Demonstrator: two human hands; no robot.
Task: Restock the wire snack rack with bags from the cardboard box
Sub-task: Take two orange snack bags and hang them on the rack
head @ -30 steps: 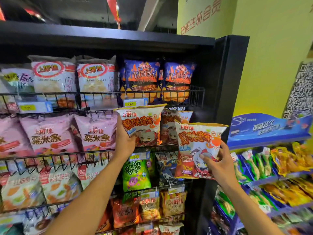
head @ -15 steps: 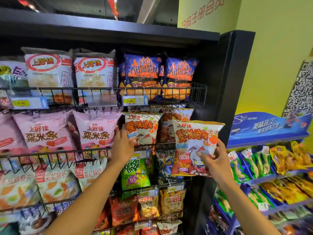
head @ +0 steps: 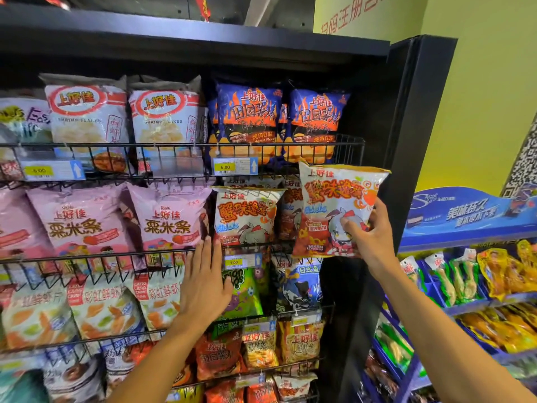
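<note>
Gripping snack bag (head: 334,199) in right hand (head: 370,242); left hand (head: 203,286) released, flat before wire rack (head: 96,255)

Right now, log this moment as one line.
left hand: open, by shelved bag | right hand: holds second bag in front of wire rack | step: second bag not yet shelved
</note>
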